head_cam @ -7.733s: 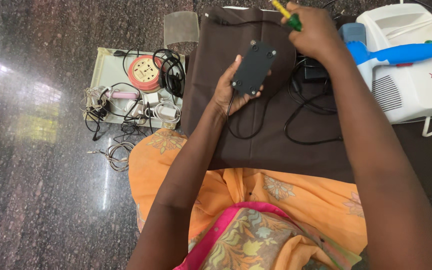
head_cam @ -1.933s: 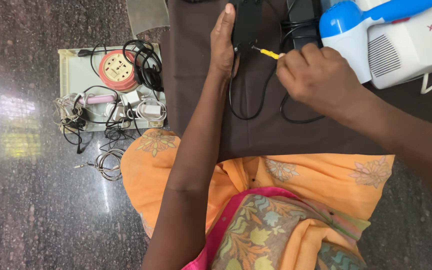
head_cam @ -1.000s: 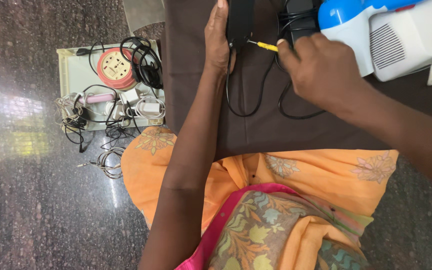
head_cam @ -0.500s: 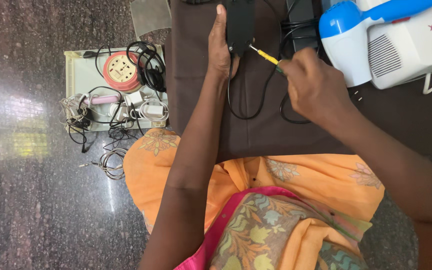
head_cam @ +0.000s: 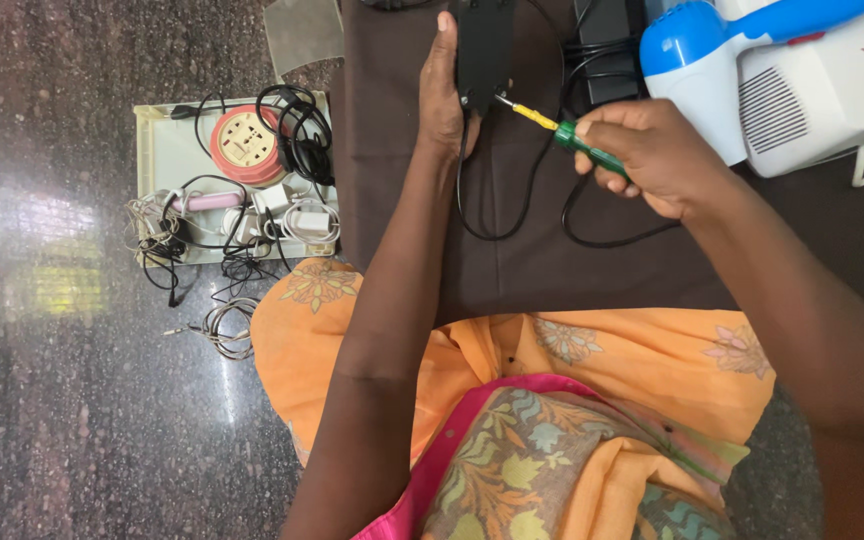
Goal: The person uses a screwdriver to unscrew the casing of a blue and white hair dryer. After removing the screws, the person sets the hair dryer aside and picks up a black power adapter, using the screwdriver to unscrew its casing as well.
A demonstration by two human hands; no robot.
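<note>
My left hand (head_cam: 444,92) grips a flat black box-shaped device (head_cam: 483,45) at the top of the view, holding it upright over a dark brown cloth (head_cam: 532,250). A black cable (head_cam: 512,215) hangs from the device and loops over the cloth. My right hand (head_cam: 652,155) holds a screwdriver (head_cam: 562,130) with a green and yellow handle. Its metal tip touches the lower right corner of the black device.
A white and blue appliance (head_cam: 802,75) lies at the top right. A pale tray (head_cam: 167,165) on the left holds an orange round extension reel (head_cam: 245,147), chargers and tangled cables. A coiled wire (head_cam: 227,330) lies on the dark stone floor. Orange patterned fabric (head_cam: 552,400) covers my lap.
My right hand has drawn back a little to the right, showing more of the screwdriver handle. The tip stays at the black device, which my left hand keeps holding.
</note>
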